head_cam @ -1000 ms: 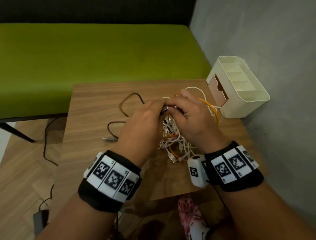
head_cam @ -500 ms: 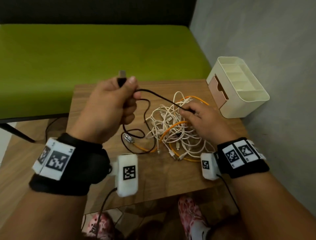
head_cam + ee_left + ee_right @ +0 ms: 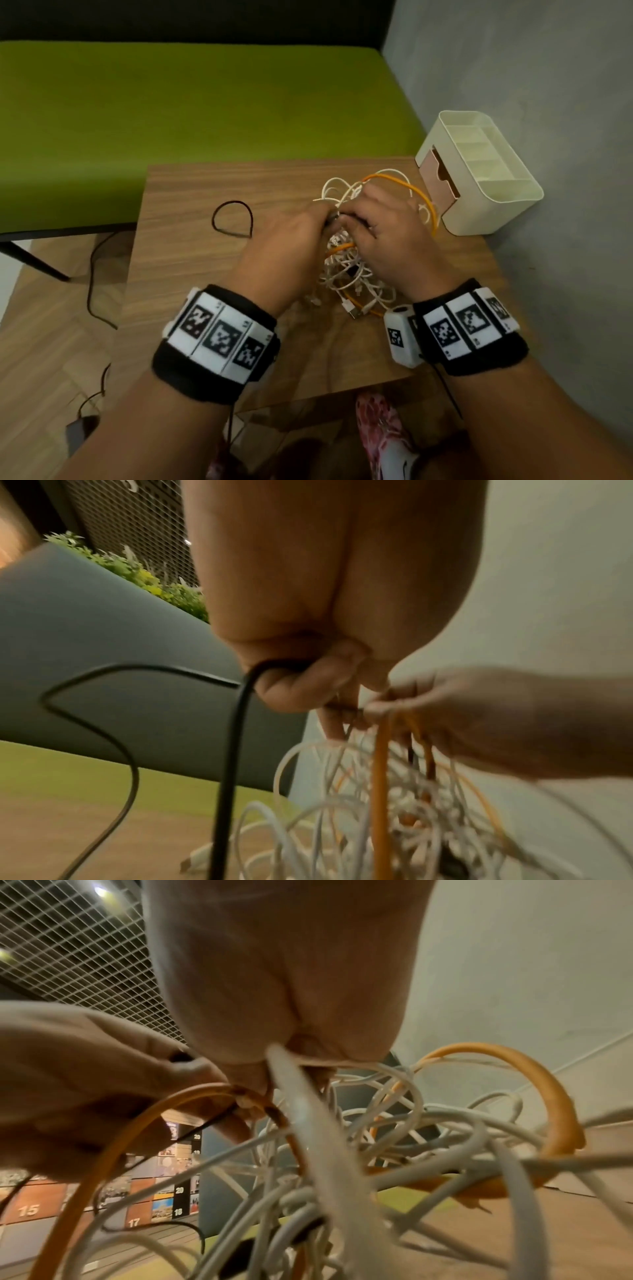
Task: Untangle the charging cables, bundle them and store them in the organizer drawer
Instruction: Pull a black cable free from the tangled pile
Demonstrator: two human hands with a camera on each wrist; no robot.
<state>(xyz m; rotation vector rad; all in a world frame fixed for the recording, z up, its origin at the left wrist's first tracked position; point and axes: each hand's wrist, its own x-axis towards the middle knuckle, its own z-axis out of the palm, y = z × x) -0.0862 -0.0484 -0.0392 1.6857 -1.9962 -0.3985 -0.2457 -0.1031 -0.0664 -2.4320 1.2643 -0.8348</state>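
Tangle (image 3: 346,274) on the right half of the table (image 3: 205,308), just beside the organizer (image 3: 496,192), lifted partly off the wood. Mostly thin white cables (image 3: 394,1150), with one thicker orange cable (image 3: 421,198) arching through them and a black cable (image 3: 232,750) leading out to the left into a loose loop on the tabletop.

Left hand (image 3: 284,253) clenched round the black cable, fingers curled over it close to the knot. Right hand (image 3: 387,240) grasping strands of the tangle, with a white cable coming straight out of the curled fingers and orange loops just under them. Fingertips of both hands meeting above the pile.

Likely light and limp throughout, no weight to fight, only friction and snagging. Probably smooth-sheathed and a little slippery, so better pinched than cupped. Orange cable apparently stiffer, judging by the way it keeps its arc; white ones soft and prone to closing into tighter knots under a hard pull at mid-length. Best taken near a plug end and fed back through the loops, the other hand holding the mass down or spreading it. Plugs likely to catch on crossings.

Nothing bundled yet by the look of it, with the pink-fronted drawer (image 3: 442,178) on the organizer's near side waiting
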